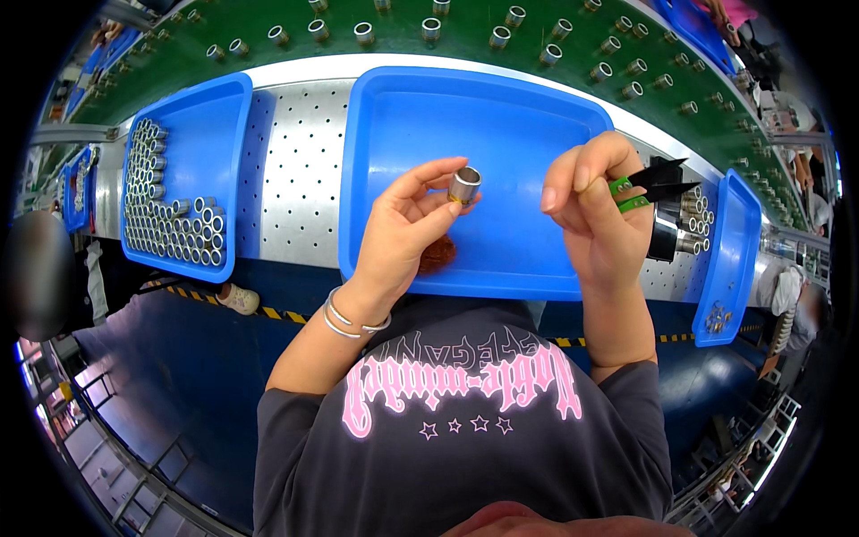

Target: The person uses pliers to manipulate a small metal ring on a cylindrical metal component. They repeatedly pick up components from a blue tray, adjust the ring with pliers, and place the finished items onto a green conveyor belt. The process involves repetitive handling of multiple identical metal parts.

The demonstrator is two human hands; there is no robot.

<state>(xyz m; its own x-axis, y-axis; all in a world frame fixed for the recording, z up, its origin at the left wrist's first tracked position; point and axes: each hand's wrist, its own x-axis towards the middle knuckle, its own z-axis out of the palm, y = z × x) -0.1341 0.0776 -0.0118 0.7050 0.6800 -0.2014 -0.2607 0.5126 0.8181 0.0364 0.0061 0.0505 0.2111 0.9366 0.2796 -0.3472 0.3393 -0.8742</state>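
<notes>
**Q:** What do the two hands hold, and how?

**A:** My left hand (403, 228) is partly curled, thumb and fingertips pinching a short metal sleeve (464, 185) by its side wall; the palm stays clear of it. My right hand (598, 210) is closed in a loose fist around small snips with green handles (632, 195), whose black blades (664, 179) stick out past the knuckles to the right. Its forefinger and thumb are drawn together toward the sleeve; whether they grip anything fine between them I cannot tell.

**Q:** Why that grip on the sleeve?

**A:** As I judge it, a fingertip pinch leaves both ends and the rim free for inspection or trimming, and the snips rest in the fist ready for use.

**Q:** Where is the sleeve, and which way does it point?

**A:** It is held in the air above the empty middle blue tray (501, 116), apart from its floor. Its long axis runs nearly upright, tilted slightly; the open end faces up toward the camera.

**Q:** What surrounds the hands?

**A:** A reddish-brown tuft (438, 255) lies below my left hand. The left blue tray (210, 125) holds rows of like sleeves (165, 215). A narrow blue tray (735, 259) stands right, with more metal parts (693, 219) beside it. All rest on a perforated metal bench (295, 170); behind it a green conveyor (465, 36) carries spaced sleeves.
</notes>
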